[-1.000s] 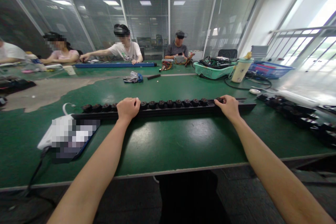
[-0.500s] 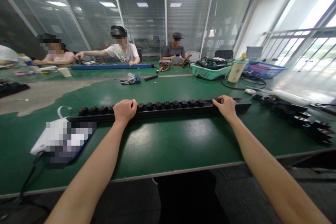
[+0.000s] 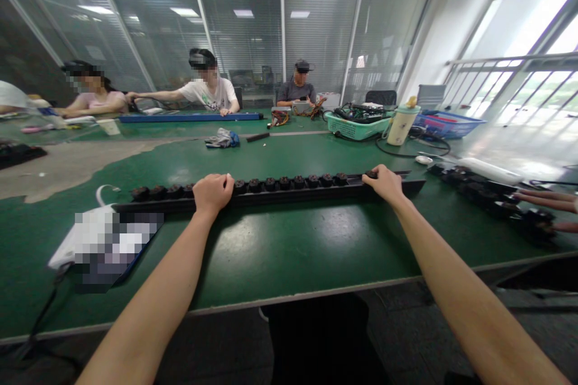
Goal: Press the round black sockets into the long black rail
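Black and long, the strip (image 3: 289, 197) lies across the green table (image 3: 289, 252) in front of the person, running from beside the white box (image 3: 93, 231) at the left to just past the right hand (image 3: 383, 183). Dark round parts (image 3: 298, 181) stand in a row along its far side.

The left hand (image 3: 214, 194) is curled closed over the strip, left of its middle, with round parts showing on both sides; what lies inside the fist is hidden. The right hand pinches a small dark piece (image 3: 371, 174) between thumb and fingers, near the strip's right end.

A blurred-out flat device (image 3: 135, 243) lies by the white box, near the strip's left end. Beyond the strip are a grey and blue cloth (image 3: 223, 138) and a short black bar (image 3: 257, 137). Farther right stand a green basket (image 3: 361, 127) of dark cables and a pale cup (image 3: 403, 124), with a blue basket (image 3: 451, 124) behind.

More black parts (image 3: 478, 189) lie at the right, where a co-worker's hand (image 3: 557, 200) reaches in. Across the table, one person (image 3: 210, 90) has a hand by a long blue bar (image 3: 189, 117); another person (image 3: 297, 91) sits behind bundled wires (image 3: 311, 109).
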`<state>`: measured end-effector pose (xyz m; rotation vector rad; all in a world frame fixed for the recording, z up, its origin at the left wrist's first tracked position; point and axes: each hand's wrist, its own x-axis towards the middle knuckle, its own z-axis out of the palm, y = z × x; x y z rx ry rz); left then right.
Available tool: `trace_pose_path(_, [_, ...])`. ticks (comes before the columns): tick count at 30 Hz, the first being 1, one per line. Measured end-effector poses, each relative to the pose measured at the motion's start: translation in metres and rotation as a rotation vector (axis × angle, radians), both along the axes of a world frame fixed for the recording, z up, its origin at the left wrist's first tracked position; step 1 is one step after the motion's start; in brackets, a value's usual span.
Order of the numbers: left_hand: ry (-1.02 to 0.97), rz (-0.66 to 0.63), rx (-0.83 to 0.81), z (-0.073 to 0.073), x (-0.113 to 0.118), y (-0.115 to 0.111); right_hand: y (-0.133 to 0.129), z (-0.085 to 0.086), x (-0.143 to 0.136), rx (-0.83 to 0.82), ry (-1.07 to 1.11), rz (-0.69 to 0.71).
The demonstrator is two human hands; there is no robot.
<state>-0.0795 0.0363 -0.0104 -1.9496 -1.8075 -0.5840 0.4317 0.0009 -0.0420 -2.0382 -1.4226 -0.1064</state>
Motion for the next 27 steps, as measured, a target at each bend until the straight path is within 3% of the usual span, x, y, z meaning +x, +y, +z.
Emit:
trace_pose_path(5, [0.014,0.004,0.003,0.002,0.000,-0.001,0.003,0.014,0.014,-0.130,0.003,0.093])
trace_pose_path(11, [0.024,0.011,0.006,0.002,0.000,-0.001,-0.005,0.000,0.018,0.070,0.053,0.239])
trace_pose_path(27, [-0.025,-0.003,0.002,0.000,0.001,0.001,-0.007,-0.015,0.019,0.164,-0.015,0.238])
